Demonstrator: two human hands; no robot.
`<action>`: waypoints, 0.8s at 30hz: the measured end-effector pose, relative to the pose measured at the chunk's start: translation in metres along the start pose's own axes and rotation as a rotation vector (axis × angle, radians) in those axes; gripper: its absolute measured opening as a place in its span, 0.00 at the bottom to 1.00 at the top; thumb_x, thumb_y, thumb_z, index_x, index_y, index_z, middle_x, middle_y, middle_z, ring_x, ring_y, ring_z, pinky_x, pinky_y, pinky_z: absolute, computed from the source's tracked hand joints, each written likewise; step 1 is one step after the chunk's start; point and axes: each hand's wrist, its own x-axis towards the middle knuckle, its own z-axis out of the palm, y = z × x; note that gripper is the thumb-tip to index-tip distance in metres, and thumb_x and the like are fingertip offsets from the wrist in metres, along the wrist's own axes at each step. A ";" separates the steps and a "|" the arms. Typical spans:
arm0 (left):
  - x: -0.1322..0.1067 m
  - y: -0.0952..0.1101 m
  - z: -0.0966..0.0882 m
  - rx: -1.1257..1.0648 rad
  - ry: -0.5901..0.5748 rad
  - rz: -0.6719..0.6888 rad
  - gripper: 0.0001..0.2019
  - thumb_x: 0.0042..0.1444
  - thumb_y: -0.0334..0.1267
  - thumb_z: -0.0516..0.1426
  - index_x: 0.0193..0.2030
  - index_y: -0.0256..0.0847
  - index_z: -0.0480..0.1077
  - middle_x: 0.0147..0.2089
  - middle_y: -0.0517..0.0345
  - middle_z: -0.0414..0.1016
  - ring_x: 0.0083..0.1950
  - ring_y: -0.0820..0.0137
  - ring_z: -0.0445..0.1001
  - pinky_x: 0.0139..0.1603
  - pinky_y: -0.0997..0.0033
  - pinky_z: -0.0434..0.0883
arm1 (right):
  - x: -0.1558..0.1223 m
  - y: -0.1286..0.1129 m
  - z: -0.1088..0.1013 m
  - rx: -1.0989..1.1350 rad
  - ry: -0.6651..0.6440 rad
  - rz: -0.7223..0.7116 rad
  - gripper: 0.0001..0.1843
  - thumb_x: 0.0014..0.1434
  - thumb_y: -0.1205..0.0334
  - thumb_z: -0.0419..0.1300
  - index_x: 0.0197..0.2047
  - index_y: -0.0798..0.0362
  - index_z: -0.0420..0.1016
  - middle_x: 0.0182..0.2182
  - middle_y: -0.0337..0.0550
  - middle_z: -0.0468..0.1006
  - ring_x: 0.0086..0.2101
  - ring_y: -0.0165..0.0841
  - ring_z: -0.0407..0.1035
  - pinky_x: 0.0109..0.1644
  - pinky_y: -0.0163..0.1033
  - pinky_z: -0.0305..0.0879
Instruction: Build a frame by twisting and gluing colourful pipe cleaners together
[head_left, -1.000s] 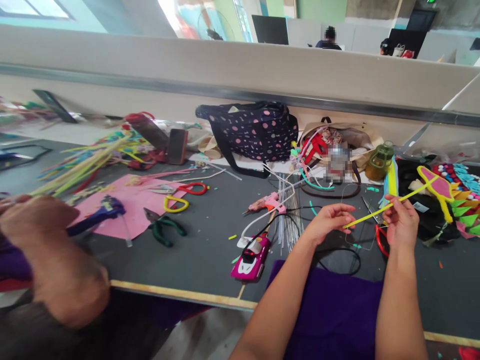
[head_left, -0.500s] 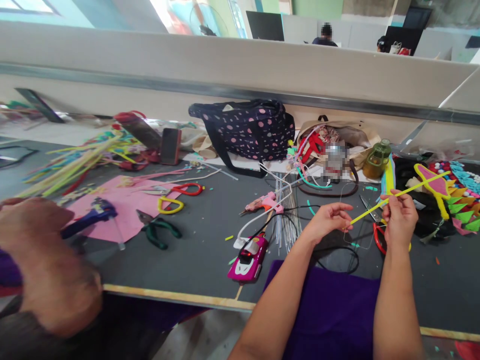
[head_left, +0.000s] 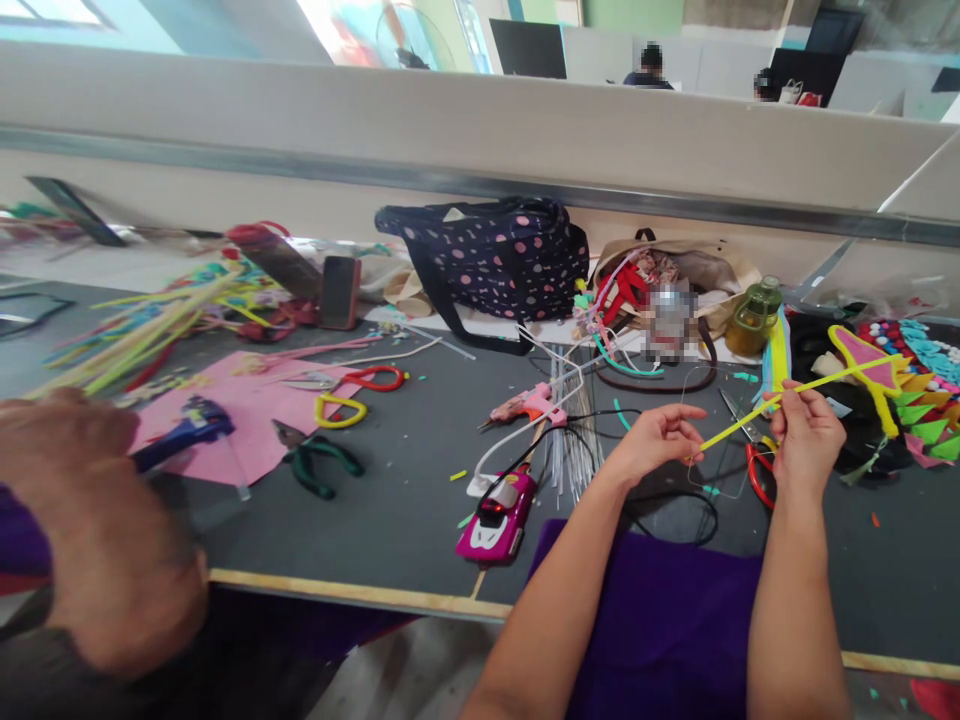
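Observation:
My left hand (head_left: 660, 432) and my right hand (head_left: 806, 430) both pinch a long yellow strip (head_left: 840, 376) that slants up to the right over the dark table (head_left: 420, 500). The left fingers grip its lower end, the right fingers grip it further along. Red-handled scissors (head_left: 756, 470) lie on the table just under my right hand. A thin clear wire loop (head_left: 705, 478) and a black cable (head_left: 675, 515) lie below the hands. Purple cloth (head_left: 667, 620) covers my lap.
A pink glue gun (head_left: 529, 405), a pink toy car (head_left: 495, 520), green pliers (head_left: 319, 460), red and yellow scissors (head_left: 360, 390), pink felt (head_left: 240, 410) and a dotted bag (head_left: 495, 255) lie on the table. Another person's arm (head_left: 90, 530) fills the lower left. Felt shapes (head_left: 900, 390) lie right.
My right hand slid slightly right and up along the yellow strip. The view shifted a little; the other person's arm at lower left barely moved.

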 end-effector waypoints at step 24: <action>-0.001 0.001 0.001 0.032 -0.024 0.016 0.32 0.39 0.28 0.64 0.55 0.36 0.65 0.33 0.57 0.75 0.30 0.71 0.76 0.31 0.74 0.70 | 0.004 0.002 -0.002 0.006 0.037 0.009 0.17 0.46 0.53 0.69 0.33 0.57 0.75 0.25 0.43 0.80 0.15 0.20 0.56 0.15 0.27 0.45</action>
